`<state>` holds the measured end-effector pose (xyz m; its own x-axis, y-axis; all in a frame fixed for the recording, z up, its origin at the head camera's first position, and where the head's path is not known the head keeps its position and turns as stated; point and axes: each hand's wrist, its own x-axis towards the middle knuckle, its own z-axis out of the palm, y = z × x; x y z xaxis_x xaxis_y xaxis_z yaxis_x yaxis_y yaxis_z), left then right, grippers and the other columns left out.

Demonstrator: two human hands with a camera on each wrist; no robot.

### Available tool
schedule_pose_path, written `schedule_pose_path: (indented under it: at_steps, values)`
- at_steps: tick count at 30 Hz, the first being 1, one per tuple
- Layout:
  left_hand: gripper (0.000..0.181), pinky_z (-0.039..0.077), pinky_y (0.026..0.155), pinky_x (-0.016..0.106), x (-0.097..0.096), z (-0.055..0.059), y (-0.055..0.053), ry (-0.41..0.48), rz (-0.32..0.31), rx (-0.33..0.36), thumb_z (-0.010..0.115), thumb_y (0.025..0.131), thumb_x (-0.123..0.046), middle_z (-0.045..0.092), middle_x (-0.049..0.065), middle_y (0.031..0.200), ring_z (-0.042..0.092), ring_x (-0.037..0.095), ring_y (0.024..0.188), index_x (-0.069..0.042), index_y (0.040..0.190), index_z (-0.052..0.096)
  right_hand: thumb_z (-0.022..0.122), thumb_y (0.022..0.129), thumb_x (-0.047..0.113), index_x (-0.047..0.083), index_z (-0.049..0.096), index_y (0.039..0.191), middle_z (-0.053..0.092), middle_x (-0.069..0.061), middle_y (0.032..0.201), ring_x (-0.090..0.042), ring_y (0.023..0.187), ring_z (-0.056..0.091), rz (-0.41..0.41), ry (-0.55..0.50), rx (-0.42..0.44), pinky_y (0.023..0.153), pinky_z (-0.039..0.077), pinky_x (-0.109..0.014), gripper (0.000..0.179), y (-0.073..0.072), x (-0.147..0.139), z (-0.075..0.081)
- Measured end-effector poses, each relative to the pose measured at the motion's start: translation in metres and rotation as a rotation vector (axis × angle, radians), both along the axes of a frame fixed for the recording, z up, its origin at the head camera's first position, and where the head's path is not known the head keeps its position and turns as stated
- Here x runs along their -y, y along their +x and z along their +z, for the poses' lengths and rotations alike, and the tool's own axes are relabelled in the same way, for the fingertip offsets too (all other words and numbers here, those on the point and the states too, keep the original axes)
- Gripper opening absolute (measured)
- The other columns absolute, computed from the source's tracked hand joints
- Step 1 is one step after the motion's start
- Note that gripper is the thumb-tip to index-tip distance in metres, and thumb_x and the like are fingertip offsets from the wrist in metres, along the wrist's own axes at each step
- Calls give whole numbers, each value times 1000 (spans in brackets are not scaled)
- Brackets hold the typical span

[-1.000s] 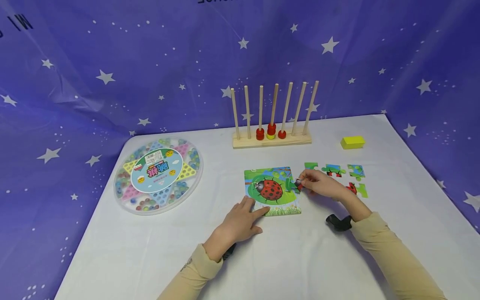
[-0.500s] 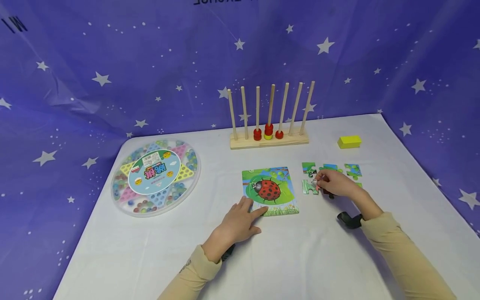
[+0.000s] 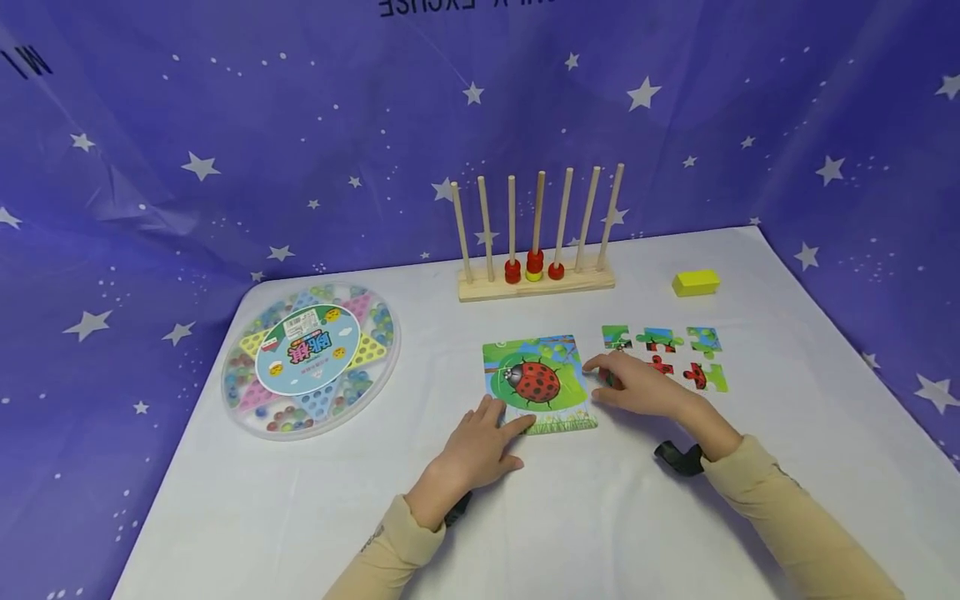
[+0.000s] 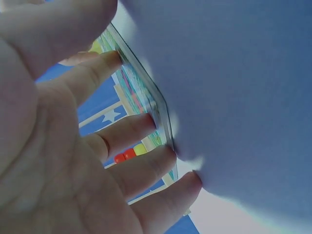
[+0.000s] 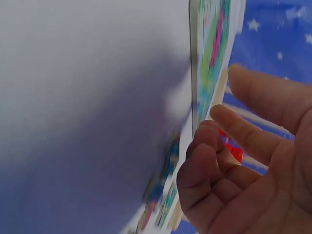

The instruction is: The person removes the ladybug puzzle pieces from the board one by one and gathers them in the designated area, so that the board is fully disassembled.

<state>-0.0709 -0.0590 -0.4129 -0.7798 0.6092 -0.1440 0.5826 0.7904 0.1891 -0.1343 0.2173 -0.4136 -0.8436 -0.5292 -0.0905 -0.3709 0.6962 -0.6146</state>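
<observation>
A ladybird puzzle board (image 3: 540, 383) lies flat on the white table (image 3: 600, 517). My left hand (image 3: 501, 421) rests with straight fingers on the board's lower left edge; in the left wrist view the fingertips (image 4: 146, 122) press against the board (image 4: 141, 97). My right hand (image 3: 618, 379) lies just right of the board, index finger stretched to its right edge, holding nothing. In the right wrist view the right hand (image 5: 243, 161) is loosely curled beside the board's edge (image 5: 209, 53). Several loose puzzle pieces (image 3: 663, 350) lie right of the board, one green piece partly hidden under the hand.
A round clear marble game box (image 3: 311, 357) sits at the left. A wooden peg rack (image 3: 536, 279) with red and yellow rings stands behind the board. A yellow block (image 3: 695, 283) lies at the back right. Purple starry cloth surrounds the table.
My right hand carried a puzzle piece from the board's right edge to the loose pieces, put it down, and came back to the board's edge. The left hand stayed in place.
</observation>
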Motion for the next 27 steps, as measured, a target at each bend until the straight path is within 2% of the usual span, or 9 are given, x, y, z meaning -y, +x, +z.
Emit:
schedule_pose_path:
  at_steps: [4,7,11,16,22,27]
  values:
    - [57,35,94,42,4,1,0,-25,14,-24,62,83,-40,39,12,118,31,38,125,-26,135,45,71,78,29,2,52,125,49,-6,94,-14,69,41,51,43,15,58,36,-28,57,3,20,-1]
    - [57,35,94,41,4,0,2,-53,13,-25,62,83,-42,40,12,117,32,37,125,-28,135,44,74,74,35,4,50,128,47,-5,98,-14,75,41,51,82,37,61,37,-28,66,9,27,-5]
    - [57,35,95,41,3,-2,3,-56,14,-27,61,83,-44,41,12,120,33,37,125,-30,135,44,77,71,31,5,52,124,47,-6,100,-16,78,43,38,78,27,66,38,-31,64,13,29,-9]
    - [57,34,96,41,2,-4,3,-59,22,-32,61,83,-44,40,12,123,32,36,126,-31,135,43,78,70,25,6,53,119,48,-4,98,-15,75,42,42,28,-6,64,37,-31,58,13,29,-11]
    - [58,33,96,42,2,-3,4,-55,27,-12,62,82,-44,40,12,122,32,36,126,-30,135,43,78,71,21,7,49,120,49,-5,98,-14,72,44,52,-27,25,61,39,-27,58,13,30,-13]
    - [57,34,96,41,1,-2,4,-56,21,-24,61,82,-44,41,12,122,33,37,125,-30,135,43,78,71,18,6,48,120,49,-4,96,-14,70,44,62,-52,33,59,40,-25,60,13,29,-13]
